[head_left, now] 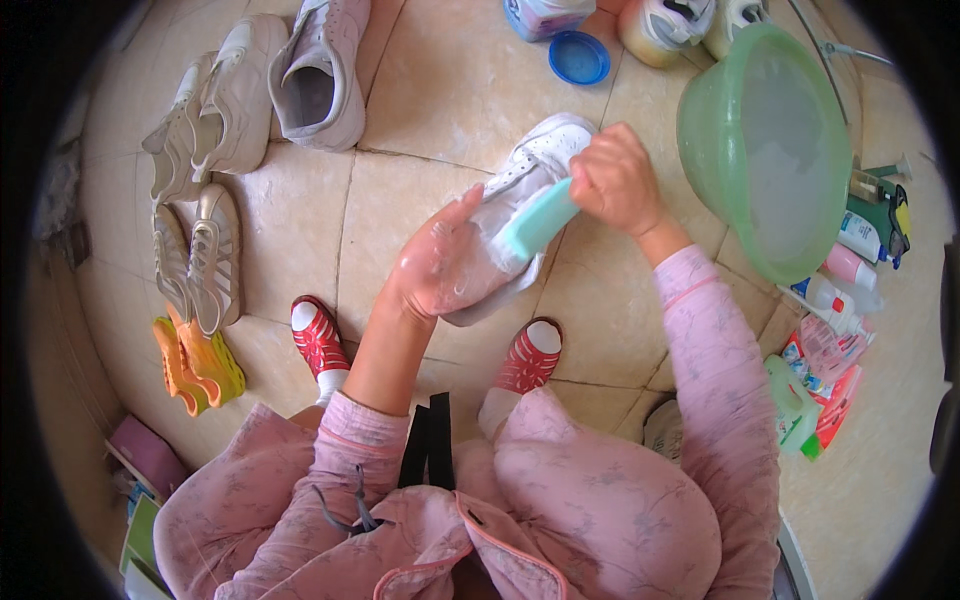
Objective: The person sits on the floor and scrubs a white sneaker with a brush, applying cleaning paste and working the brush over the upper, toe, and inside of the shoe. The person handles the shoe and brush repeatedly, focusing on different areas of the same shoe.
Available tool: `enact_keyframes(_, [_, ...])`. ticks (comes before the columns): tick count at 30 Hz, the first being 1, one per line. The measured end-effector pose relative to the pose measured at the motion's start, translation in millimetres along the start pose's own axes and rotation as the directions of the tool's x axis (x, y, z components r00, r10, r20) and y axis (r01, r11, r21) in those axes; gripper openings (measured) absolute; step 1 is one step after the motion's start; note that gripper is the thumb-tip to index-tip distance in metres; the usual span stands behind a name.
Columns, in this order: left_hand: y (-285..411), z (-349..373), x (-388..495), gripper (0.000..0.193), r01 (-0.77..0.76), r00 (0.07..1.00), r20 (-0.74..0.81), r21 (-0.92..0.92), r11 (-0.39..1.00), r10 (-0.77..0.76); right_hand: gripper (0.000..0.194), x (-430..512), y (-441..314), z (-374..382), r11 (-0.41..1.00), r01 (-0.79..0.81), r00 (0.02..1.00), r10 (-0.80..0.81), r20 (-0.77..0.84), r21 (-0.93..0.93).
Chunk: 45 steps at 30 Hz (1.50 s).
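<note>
In the middle of the view a wet white sneaker [559, 139] is tilted above the tiled floor, its toe pointing away from me. My left hand [439, 262] grips it at the heel end, wet and streaked with suds. A turquoise scrubbing brush [541, 221] is clasped by its handle in my right hand [619, 180]. The brush lies against the side of the shoe, near my left fingers, where whitish foam shows. Its bristles are mostly hidden from this angle.
A green basin [705, 142] of cloudy water stands at the right, beside several bottles [859, 236]. White sneakers [319, 97], beige sneakers [214, 259] and orange-yellow shoes [199, 364] line the left. A blue lid [579, 58] lies by a plastic tub [544, 16] ahead.
</note>
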<state>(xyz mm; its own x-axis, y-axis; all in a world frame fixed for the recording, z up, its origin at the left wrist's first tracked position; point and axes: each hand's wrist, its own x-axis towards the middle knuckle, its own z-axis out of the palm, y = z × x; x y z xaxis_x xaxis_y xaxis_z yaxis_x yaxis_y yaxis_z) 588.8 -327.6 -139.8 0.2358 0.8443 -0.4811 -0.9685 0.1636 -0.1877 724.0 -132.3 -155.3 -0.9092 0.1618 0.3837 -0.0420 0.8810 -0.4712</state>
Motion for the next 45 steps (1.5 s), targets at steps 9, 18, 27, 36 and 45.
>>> enact_keyframes(9, [-5, -9, 1, 0.054, -0.005, 0.998, 0.061, 0.005, 1.0, 0.005, 0.019, 7, 4, -5, 0.989, -0.107, 0.993, 0.101, -0.065, -0.098])
enact_keyframes(18, [-12, -20, 5, 0.055, 0.023, 1.0, 0.001, 0.004, 1.0, -0.023, 0.024, 3, 14, 12, 0.993, 0.029, 0.992, -0.043, -0.117, -0.116])
enact_keyframes(27, [-18, 7, 0, 0.123, 0.027, 0.999, -0.035, 0.126, 0.992, -0.022, 0.03, 8, 10, 6, 0.997, -0.065, 0.997, 0.066, 0.05, -0.028])
enact_keyframes(36, [-14, 7, -6, 0.141, 0.04, 0.996, -0.091, 0.19, 0.981, -0.022, 0.03, -7, 12, 17, 0.988, -0.12, 0.993, 0.12, 0.009, 0.093])
enact_keyframes(45, [-14, 11, -7, 0.147, 0.043, 0.996, -0.081, 0.258, 0.965, -0.023, 0.024, -4, 25, 22, 0.999, 0.024, 1.0, -0.024, -0.011, 0.023])
